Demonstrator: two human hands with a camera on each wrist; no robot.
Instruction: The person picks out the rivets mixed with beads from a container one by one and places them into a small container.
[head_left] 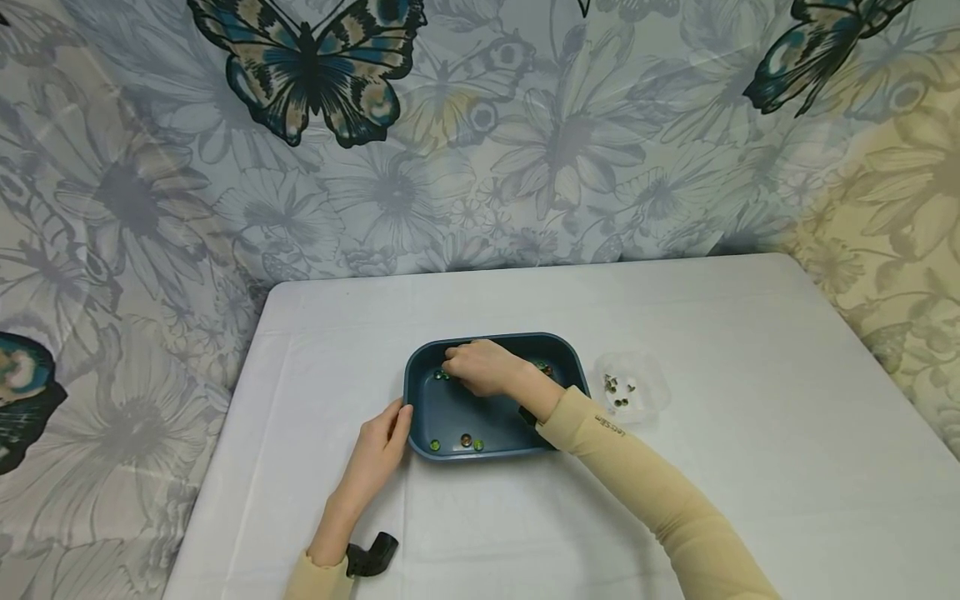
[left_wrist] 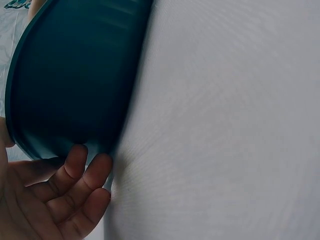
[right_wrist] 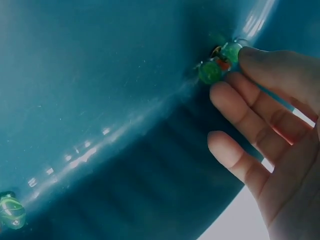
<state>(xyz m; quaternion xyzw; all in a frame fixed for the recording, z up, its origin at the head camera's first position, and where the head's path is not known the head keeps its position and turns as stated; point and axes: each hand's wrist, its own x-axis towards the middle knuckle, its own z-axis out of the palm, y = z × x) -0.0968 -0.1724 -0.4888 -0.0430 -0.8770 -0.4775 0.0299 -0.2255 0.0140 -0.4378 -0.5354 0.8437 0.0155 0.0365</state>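
Note:
A dark blue rectangular tray (head_left: 495, 417) with several glass marbles in it sits on the table. My left hand (head_left: 378, 446) grips the tray's left end, thumb at the rim and the other fingers (left_wrist: 97, 170) against the outer wall. Over the tray's far left part reaches my right hand (head_left: 483, 367). In the right wrist view, its thumb (right_wrist: 260, 62) and forefinger are right at a small cluster of marbles, a green marble (right_wrist: 210, 72) and an orange one among them. Another green marble (right_wrist: 12, 212) lies apart along the tray's edge.
Right of the tray stands a clear plastic container (head_left: 652, 396) with several small shiny pieces. Along the tray's near side lie two green marbles and a brown marble (head_left: 467, 439). More marbles (head_left: 546, 368) show near its far right corner. White cloth covers the table (head_left: 750, 467).

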